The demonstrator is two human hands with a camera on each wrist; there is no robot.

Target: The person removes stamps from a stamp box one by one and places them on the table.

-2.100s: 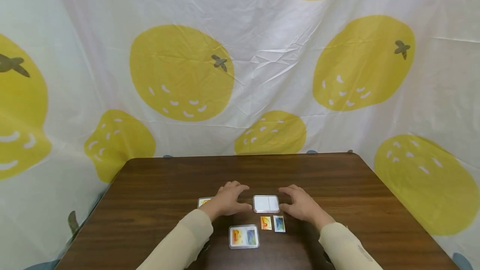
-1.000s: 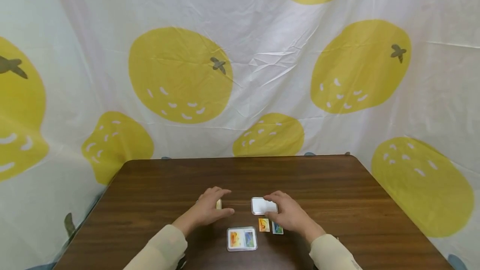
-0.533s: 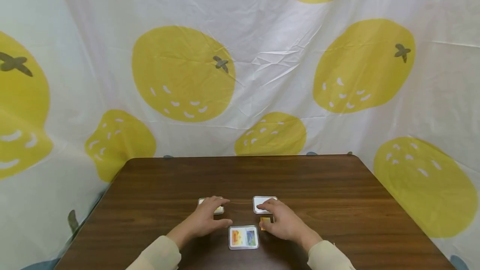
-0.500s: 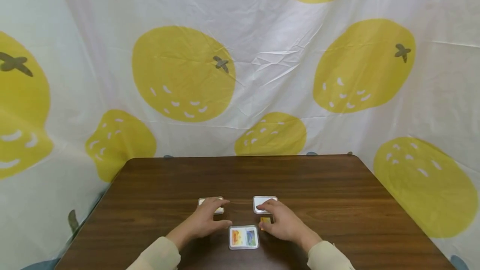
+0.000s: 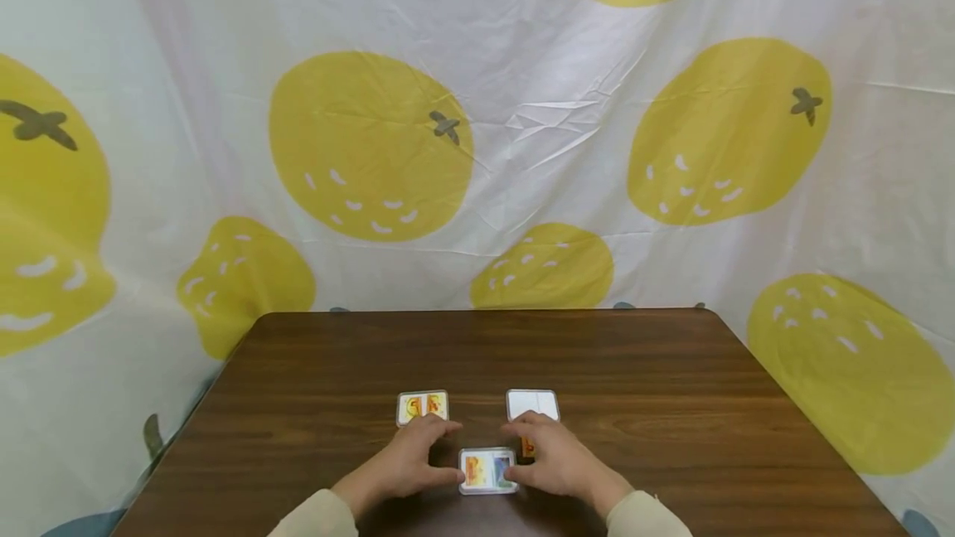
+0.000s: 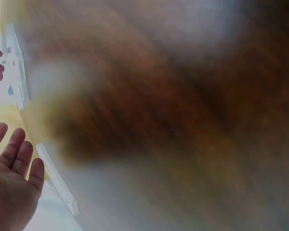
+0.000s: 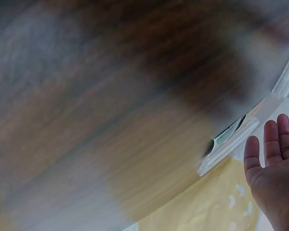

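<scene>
A clear flat case (image 5: 487, 481) with an orange and a blue stamp lies nearest the table's front. My left hand (image 5: 406, 458) is at its left edge and my right hand (image 5: 558, 461) at its right, thumbs over or beside the rim; contact is unclear. Both wrist views show relaxed, spread fingers, on the left hand (image 6: 12, 180) and the right hand (image 7: 274, 178) alike. Past my right fingers an orange loose stamp (image 5: 527, 447) shows partly. A greenish loose stamp (image 7: 227, 134) appears in the right wrist view; in the head view my right hand hides it.
Behind my left hand lies a case (image 5: 422, 409) with two orange-yellow stamps. Behind my right hand is a case (image 5: 532, 403) with a blank white inside. The brown wooden table (image 5: 358, 355) ends at a lemon-print curtain (image 5: 545, 164).
From around the blank white case, both hands have drawn back toward me and now flank the nearest case. The left-hand case behind is uncovered; the right hand now covers the loose stamps more.
</scene>
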